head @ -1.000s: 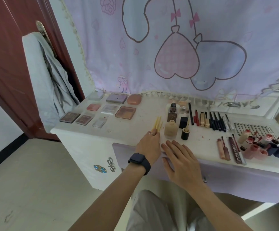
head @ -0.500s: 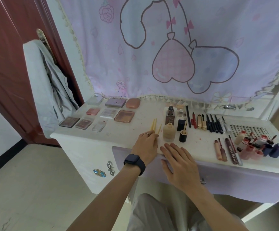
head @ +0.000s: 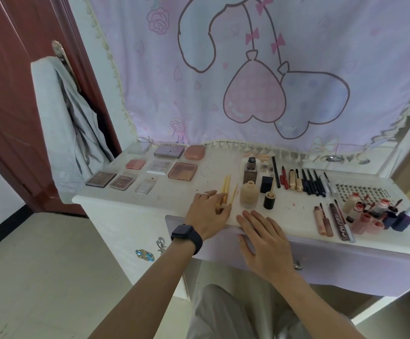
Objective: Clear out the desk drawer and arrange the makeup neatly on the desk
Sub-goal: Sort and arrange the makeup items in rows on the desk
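Working at the front edge of the desk (head: 174, 194), with the hands side by side, close but not touching. Curling the left hand (head: 207, 212) over the near ends of the sticks (head: 226, 188), apparently pinching them against the top. Laying the right hand (head: 265, 238) flat with straight, slightly spread fingers, gripping nothing, fingertips on the desk and palm hanging over the edge above the drawer (head: 345, 263).

Looking at the relation that matters: the sticks are thin and yellow, lying on the desk directly beyond the left hand, between the palettes (head: 182, 171) on the left and the bottle (head: 248, 198) just to the right. Running their long axis away from the body, nearly straight, with near ends under the left fingers and far tips pointing at the curtain (head: 248, 69), leaning a little rightward. Splaying one stick slightly off the bunch, toward the bottle. Placing the left hand much nearer, already on them, with the right hand a short way off to the side, in front of the bottle.

Judging the drawer shut and the clearing probably done, with the arranging well along: palettes in rows, pencils (head: 309, 182) lined up side by side. Expecting the next move to call for squaring the sticks parallel, matching the pencils' away-pointing line. Risking a knock to the upright bottle if the stray stick is swept rightward.
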Tool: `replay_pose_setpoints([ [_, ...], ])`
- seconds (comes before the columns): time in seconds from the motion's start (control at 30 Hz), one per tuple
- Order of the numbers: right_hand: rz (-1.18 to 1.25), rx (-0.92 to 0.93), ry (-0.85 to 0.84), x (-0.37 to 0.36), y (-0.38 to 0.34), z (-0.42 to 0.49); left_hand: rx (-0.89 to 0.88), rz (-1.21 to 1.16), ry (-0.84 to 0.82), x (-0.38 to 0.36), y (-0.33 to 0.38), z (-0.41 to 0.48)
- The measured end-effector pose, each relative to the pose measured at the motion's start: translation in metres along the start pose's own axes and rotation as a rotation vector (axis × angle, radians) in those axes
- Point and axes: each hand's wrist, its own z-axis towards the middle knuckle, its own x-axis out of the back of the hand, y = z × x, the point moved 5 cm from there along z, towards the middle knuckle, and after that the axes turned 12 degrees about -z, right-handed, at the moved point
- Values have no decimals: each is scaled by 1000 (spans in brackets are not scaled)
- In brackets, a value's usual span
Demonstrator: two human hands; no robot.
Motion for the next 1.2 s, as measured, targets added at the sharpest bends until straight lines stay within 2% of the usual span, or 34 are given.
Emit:
replay_pose_setpoints([
  [0.2, -2, -9, 1, -1, 0, -1, 28, 43, -47, -6, 12, 13],
  [0.53, 20, -14, -18, 1, 0, 0, 11, -21, -15, -8, 12, 13],
  [0.77, 58, -32, -63, 11, -6, 7, 50, -129, 104, 41, -19, 12],
  [0.93, 125, 72, -64, 19, -51, 40, 141, 1, 133, 88, -65, 18],
  [1.2, 56, 193, -256, -21, -129, 102, 211, 133, 67, 115, -100, 54],
])
